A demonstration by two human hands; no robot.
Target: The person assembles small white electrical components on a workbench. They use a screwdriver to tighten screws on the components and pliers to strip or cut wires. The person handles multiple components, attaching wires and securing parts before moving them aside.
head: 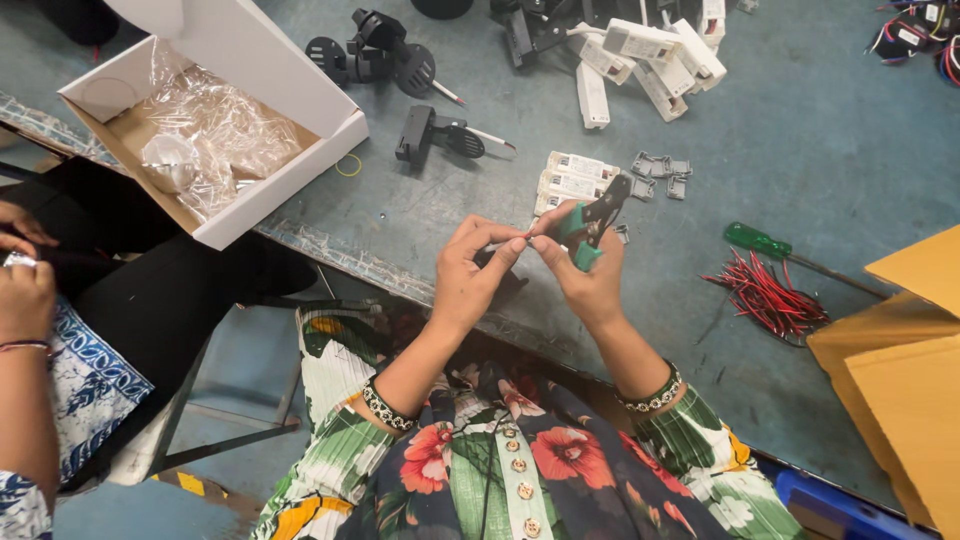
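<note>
At the far left a co-worker's hand [25,290] curls near something small and shiny, beside a blue patterned sleeve. Next comes an open white box [250,110] on the grey table [820,140], holding crumpled clear bags [205,135]. Right of it lie black parts [385,55] with thin pins, and another black part [440,135] nearer the table edge. At the centre, the person's left hand [470,275] is raised over the table edge, thumb and forefinger pinching a tiny piece [527,240] that is too small to tell apart. The right hand [590,275] meets it fingertip to fingertip, pinching the same piece while its other fingers wrap the green-handled pliers [592,222], whose black head points up and away. Just behind the hands lie small white modules [570,180] and grey clips [660,172]; further back is a pile of white blocks [650,55]. To the right lie a green screwdriver [760,242] and, just beside it, a bundle of red wires [770,295]. Brown cardboard [900,370] fills the right edge.
</note>
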